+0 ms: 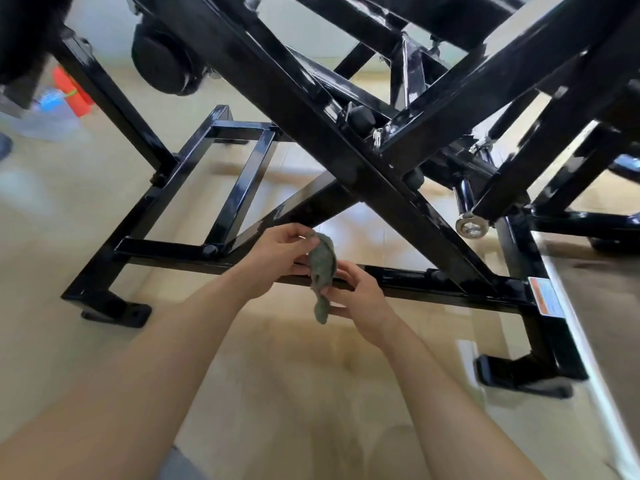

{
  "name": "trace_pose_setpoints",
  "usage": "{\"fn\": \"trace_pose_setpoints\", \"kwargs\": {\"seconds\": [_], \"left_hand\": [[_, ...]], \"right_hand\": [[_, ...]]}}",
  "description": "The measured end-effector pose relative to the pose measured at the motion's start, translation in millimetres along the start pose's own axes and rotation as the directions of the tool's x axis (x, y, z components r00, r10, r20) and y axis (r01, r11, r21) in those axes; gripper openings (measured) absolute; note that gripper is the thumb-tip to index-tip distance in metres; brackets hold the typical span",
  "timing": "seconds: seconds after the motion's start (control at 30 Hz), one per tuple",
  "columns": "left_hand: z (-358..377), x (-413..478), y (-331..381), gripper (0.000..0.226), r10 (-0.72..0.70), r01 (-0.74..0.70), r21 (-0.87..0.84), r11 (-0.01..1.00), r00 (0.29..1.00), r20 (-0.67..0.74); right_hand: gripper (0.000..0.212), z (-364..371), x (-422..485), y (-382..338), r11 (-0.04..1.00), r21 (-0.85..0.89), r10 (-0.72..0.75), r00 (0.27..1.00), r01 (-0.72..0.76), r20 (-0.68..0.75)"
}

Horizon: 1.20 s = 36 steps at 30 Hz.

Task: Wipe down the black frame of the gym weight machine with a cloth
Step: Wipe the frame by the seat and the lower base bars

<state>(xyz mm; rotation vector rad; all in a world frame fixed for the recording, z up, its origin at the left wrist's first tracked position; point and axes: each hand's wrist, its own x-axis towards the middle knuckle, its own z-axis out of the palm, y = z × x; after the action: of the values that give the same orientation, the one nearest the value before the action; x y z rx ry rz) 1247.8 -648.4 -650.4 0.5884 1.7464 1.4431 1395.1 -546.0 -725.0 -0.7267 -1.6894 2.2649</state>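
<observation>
The black frame (408,278) of the weight machine fills the view, with crossing square tubes above a low base bar. A grey-green cloth (322,268) hangs crumpled in front of that base bar. My left hand (277,258) pinches the cloth's top end, just below a diagonal brace. My right hand (360,299) grips the cloth lower down, fingers curled round it, and a tail of cloth dangles beneath. Both hands hover just in front of the base bar, near its middle.
Two bolted feet of the frame (116,311) (519,375) stand on the pale glossy floor. A black roller pad (162,64) hangs at upper left. Red and blue objects (67,91) lie on the floor at far left. A warning sticker (546,296) marks the right upright.
</observation>
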Motion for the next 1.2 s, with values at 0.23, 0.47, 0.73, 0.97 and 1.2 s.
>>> {"fn": "trace_pose_setpoints", "kwargs": {"seconds": [0.23,0.47,0.73,0.97,1.2], "left_hand": [[30,1,-27,0.031,0.072,-0.053,0.401,0.915,0.997,-0.032],[73,0,-55,0.030,-0.023,-0.084,0.418,0.905,0.969,0.245],[124,24,-70,0.018,0.218,-0.134,0.436,0.890,0.965,-0.148],[156,47,-87,0.032,0.299,-0.229,0.626,0.745,0.954,-0.007],[169,56,-100,0.035,0.301,-0.329,0.759,0.562,0.936,0.183]], "right_hand": [[0.021,-21,-20,11,0.993,0.113,0.052,0.977,-0.029,-0.206],[0.031,-45,-42,23,0.995,0.074,0.087,0.960,-0.070,-0.268],[0.028,-97,-67,18,0.968,-0.249,-0.208,0.607,0.018,-0.767],[0.059,-141,-71,-9,0.689,-0.723,-0.518,0.666,-0.047,-0.537],[0.053,-161,-63,-23,0.707,-0.708,-0.460,0.758,-0.002,-0.462]]}}
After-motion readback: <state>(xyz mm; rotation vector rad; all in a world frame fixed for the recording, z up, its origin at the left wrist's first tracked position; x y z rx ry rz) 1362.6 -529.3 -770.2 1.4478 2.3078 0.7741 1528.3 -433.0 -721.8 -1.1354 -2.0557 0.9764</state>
